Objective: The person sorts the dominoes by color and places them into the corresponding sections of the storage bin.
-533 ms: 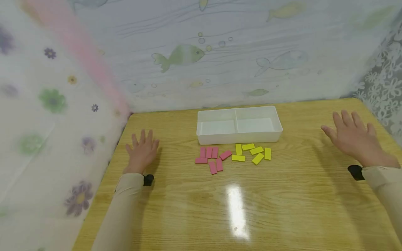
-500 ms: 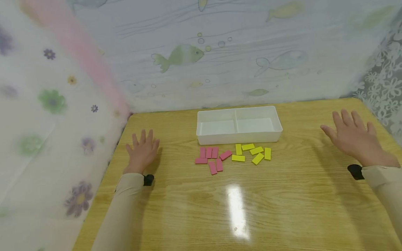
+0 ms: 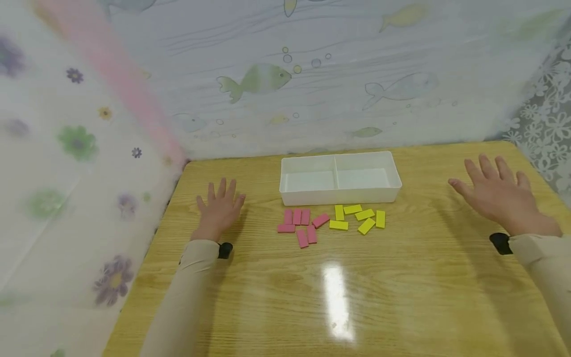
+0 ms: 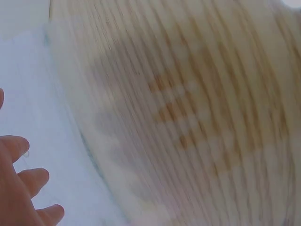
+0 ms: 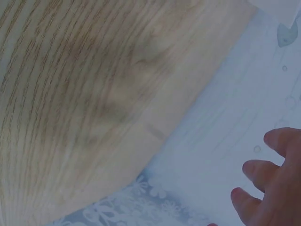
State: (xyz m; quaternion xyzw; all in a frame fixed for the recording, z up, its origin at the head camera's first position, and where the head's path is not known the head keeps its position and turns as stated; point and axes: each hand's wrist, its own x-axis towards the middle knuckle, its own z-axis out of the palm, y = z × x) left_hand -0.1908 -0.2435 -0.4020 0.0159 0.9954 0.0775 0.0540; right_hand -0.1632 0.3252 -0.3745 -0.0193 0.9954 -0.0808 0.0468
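The person's left hand [image 3: 219, 210] held nothing, its fingers straight and spread, and the right hand [image 3: 499, 196] was just as bare, fingers fanned out. From the shadows, I judged that both hung above the pale yellow wood-grain worktop [image 3: 267, 297]. To the right of the left hand, about level with its palm, lay seven flat rectangular pink blocks [image 3: 302, 238]; past them, well to the left of the right hand, lay six flat rectangular yellow blocks [image 3: 367, 226]. Each colour had its own loose cluster, probably so the two could be told apart easily, though their nearest pieces almost met. Just beyond the blocks, between the hands and a little farther out than the left one, stood a white, plastic-looking rectangular tray [image 3: 341, 196]. Its single divider [image 3: 336, 173] made two bare compartments, and its central place seemed meant to suit either hand. A bright glare streaked the glossy worktop, nearer the person than the blocks. Beyond both hands rose a pale wall covering printed with fish [image 3: 325, 106]; to the left hand's left was a white flowered covering [image 3: 44, 168], and past the right hand, a grey one with white blossoms [image 3: 553, 129].
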